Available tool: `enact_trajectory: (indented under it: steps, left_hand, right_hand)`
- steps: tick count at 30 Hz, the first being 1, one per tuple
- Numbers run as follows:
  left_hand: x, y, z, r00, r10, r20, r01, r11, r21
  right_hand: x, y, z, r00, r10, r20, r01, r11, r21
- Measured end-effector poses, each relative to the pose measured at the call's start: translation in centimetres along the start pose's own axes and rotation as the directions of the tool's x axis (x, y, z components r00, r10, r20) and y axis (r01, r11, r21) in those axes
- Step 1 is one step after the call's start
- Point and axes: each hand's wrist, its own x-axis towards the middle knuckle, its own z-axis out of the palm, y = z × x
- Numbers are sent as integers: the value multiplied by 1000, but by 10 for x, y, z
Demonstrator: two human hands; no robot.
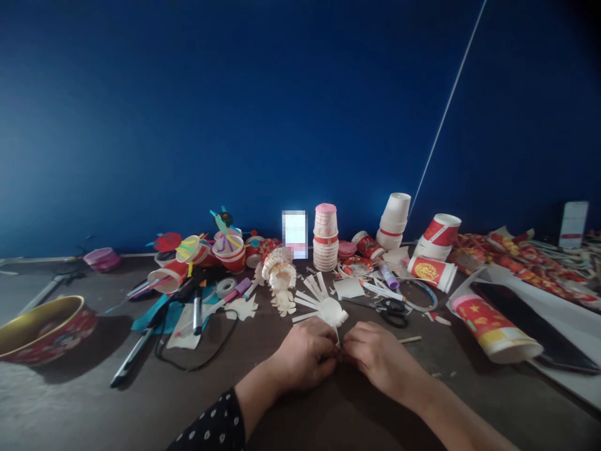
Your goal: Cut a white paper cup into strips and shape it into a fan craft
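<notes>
In the head view, a white paper cup cut into strips (331, 311) lies in front of me, its strips fanned out around the round base. My left hand (307, 352) and my right hand (374, 358) meet at its near side, with fingers curled and pinched together. A narrow white strip of the cup runs down between them into the fingers of my left hand. What the right fingertips pinch is hidden. Just beyond, to the left, lie curled white paper pieces (283, 282). Black-handled scissors (393, 311) rest right of the cut cup.
A stack of paper cups (325, 244) stands at the back, by a bright screen (295, 235). On the left are a gold-lined bowl (47, 329), pens and decorated cups (230, 254). To the right lie a red-yellow cup (495, 329) and a dark phone (535, 326).
</notes>
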Motion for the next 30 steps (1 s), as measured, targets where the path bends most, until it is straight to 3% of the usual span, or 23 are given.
enact_trajectory:
  steps: [9,30]
  left_hand:
    - [0,-3,-1,999,-38,-7,38,997,-63]
    - [0,-6,2,999,-32,-18,31,998,-61]
  right_hand:
    - [2,0,0,995,-89,32,92,990,-105]
    - [5,-4,4,992,-125,32,129,962,-240]
